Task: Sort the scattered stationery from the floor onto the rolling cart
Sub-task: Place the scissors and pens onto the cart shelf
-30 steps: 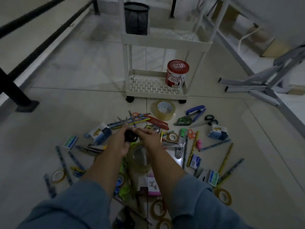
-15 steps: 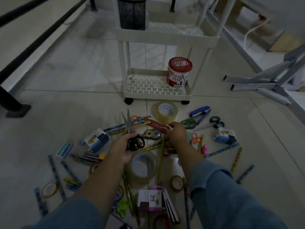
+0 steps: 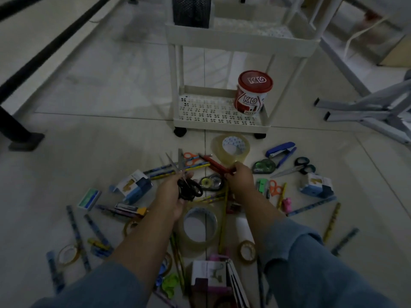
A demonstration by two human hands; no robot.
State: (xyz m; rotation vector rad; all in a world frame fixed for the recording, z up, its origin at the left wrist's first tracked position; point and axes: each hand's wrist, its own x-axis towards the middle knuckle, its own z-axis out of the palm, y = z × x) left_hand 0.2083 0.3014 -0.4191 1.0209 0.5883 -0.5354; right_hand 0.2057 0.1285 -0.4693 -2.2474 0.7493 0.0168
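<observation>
**Head view.** The left hand point(image 3: 171, 197) is gripping a pair of black-handled scissors point(image 3: 189, 190). Its fingers are curling round the handle loops, and the blades are pointing up and away toward the rolling cart point(image 3: 218, 127). The scissors are being held above the scattered stationery, off the floor.

The right hand point(image 3: 241, 182) is hanging low over the pile, ahead of the left. Its fingers are curling onto the near end of a red cutter point(image 3: 214, 164), which is lying beside a large clear tape roll point(image 3: 231, 150). Whether the cutter is touching the floor cannot be told.

The cart is standing just beyond the pile on black castors. A red tub point(image 3: 253, 92) is sitting at the right end of its lower shelf. A black mesh cup point(image 3: 191, 10) is standing at the left corner of the upper shelf.

A second tape roll point(image 3: 200, 230) is lying between the two forearms. To the right of the right hand, these items are lying on the floor:
- a blue stapler point(image 3: 281, 150)
- a green correction tape point(image 3: 263, 166)
- a second pair of scissors point(image 3: 299, 167)

A blue-and-white box point(image 3: 133, 185) is lying left of the left hand.
</observation>
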